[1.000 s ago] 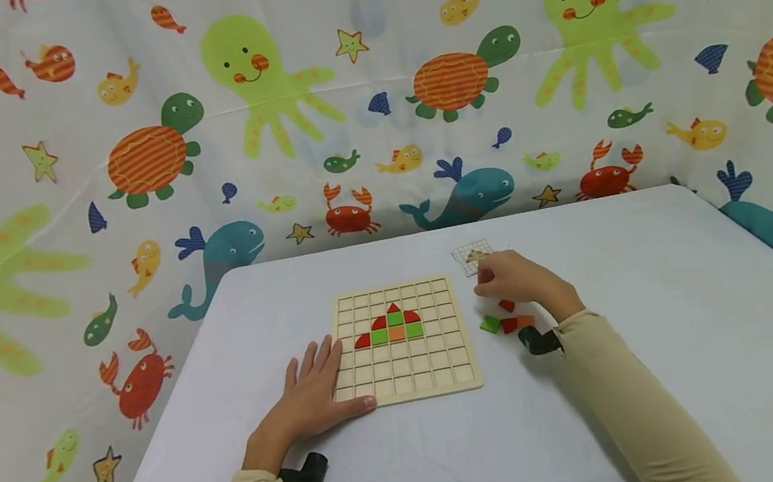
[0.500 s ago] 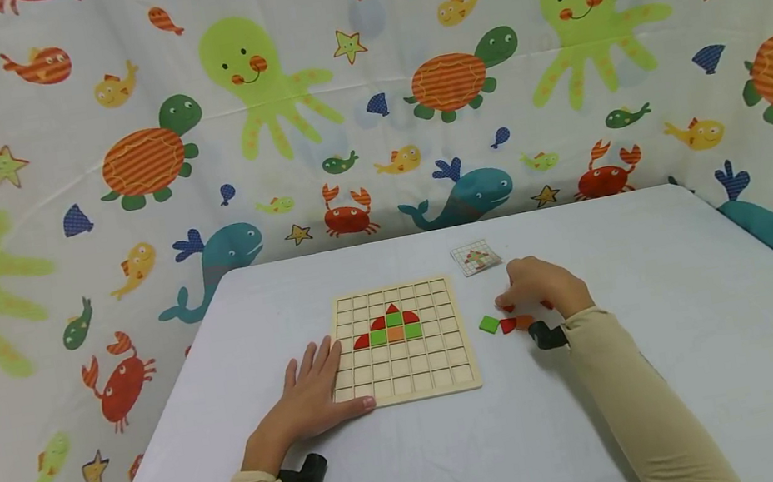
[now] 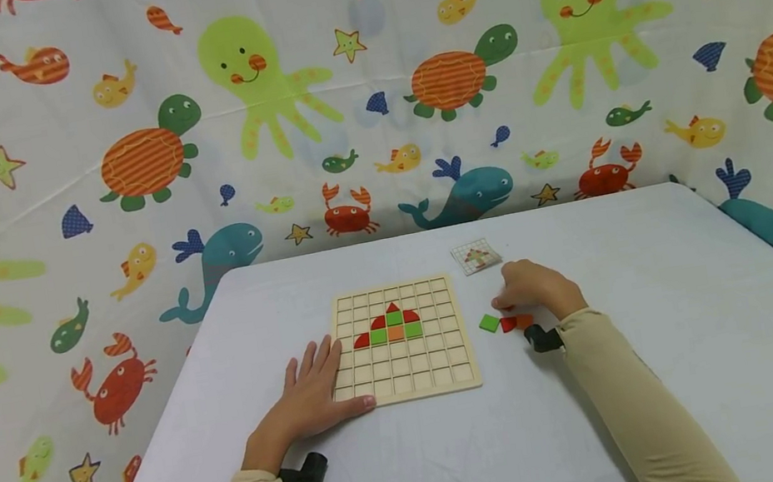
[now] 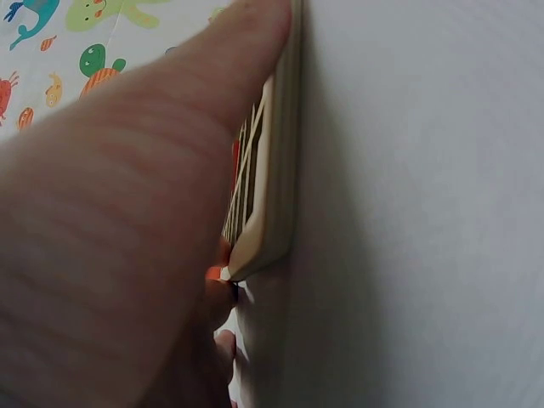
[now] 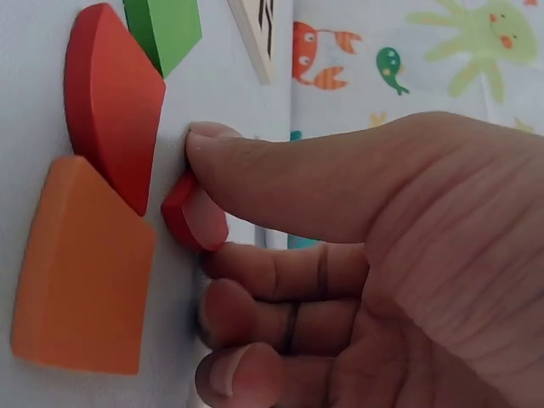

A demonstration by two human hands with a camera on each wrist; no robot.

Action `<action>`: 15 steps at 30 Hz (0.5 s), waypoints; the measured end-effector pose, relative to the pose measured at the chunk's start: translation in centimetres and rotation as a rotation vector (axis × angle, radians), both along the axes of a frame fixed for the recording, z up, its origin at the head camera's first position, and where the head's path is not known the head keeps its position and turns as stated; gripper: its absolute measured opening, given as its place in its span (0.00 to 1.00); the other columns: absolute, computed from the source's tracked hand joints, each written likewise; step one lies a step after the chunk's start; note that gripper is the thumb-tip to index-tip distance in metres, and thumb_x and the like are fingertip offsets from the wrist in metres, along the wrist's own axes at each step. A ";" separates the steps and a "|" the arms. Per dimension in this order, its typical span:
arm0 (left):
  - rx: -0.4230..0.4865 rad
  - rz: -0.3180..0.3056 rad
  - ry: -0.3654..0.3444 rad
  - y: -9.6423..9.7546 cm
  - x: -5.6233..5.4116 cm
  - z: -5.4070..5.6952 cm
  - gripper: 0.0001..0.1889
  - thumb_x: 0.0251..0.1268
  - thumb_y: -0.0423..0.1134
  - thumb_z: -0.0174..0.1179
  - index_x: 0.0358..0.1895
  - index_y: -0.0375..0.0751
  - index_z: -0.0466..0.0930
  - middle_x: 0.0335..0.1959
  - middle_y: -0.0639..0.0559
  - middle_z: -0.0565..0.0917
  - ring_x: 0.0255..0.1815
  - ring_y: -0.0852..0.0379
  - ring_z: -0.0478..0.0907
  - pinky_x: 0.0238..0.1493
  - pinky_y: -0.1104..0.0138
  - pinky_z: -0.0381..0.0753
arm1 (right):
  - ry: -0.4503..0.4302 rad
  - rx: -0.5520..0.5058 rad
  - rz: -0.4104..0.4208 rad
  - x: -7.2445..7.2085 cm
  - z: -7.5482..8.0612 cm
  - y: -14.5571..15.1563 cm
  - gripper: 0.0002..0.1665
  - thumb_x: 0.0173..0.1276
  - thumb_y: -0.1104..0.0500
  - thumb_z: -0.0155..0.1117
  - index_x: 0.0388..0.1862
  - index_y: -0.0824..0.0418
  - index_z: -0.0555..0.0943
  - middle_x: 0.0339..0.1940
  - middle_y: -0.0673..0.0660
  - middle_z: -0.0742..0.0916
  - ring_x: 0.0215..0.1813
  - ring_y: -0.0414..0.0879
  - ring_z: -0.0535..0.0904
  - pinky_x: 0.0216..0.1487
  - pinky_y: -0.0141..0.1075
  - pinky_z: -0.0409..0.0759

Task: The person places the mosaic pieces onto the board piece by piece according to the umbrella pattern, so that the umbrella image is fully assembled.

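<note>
A wooden grid board (image 3: 402, 366) lies mid-table with red, green and orange tiles set in several upper cells. My left hand (image 3: 309, 401) rests along its left edge, fingers spread, the thumb at the near edge; in the left wrist view the thumb reaches along the board's side (image 4: 276, 195). To the right of the board, my right hand (image 3: 534, 289) is low over the table. It pinches a small red tile (image 5: 180, 212) with a curved side between thumb and index finger. The other fingers are curled loosely below.
Beside the right hand lie a green tile (image 3: 489, 323), a red curved-sided tile (image 5: 115, 106) and an orange square tile (image 5: 89, 272). Behind them is a small card (image 3: 475, 254) printed with a grid and a coloured pattern. A sea-animal curtain (image 3: 366, 109) hangs behind the table.
My right hand has come down and away from the card, uncovering it, and now pinches a red tile near the loose ones. The left hand has stayed on the board.
</note>
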State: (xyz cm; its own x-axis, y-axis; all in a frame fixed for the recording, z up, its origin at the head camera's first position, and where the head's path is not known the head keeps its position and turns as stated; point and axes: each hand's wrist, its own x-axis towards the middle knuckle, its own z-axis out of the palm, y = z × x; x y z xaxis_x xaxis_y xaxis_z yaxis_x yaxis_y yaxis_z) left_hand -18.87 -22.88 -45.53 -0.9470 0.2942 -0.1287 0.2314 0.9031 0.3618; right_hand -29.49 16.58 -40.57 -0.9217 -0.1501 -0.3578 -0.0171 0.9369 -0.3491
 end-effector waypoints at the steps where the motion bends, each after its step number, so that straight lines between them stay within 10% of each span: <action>1: 0.001 0.001 -0.001 0.0 0.0 0.0 0.65 0.62 0.74 0.66 0.87 0.32 0.46 0.88 0.35 0.45 0.88 0.32 0.35 0.81 0.35 0.31 | 0.004 -0.009 0.007 0.0 0.0 0.0 0.26 0.75 0.51 0.74 0.55 0.73 0.80 0.37 0.61 0.82 0.44 0.55 0.80 0.46 0.43 0.79; 15: -0.010 0.000 0.000 0.2 0.1 0.1 0.65 0.62 0.73 0.66 0.87 0.32 0.46 0.88 0.35 0.45 0.88 0.32 0.35 0.81 0.34 0.32 | 0.159 -0.164 0.142 -0.1 0.0 0.2 0.07 0.76 0.62 0.69 0.41 0.66 0.81 0.33 0.57 0.82 0.38 0.50 0.77 0.39 0.38 0.75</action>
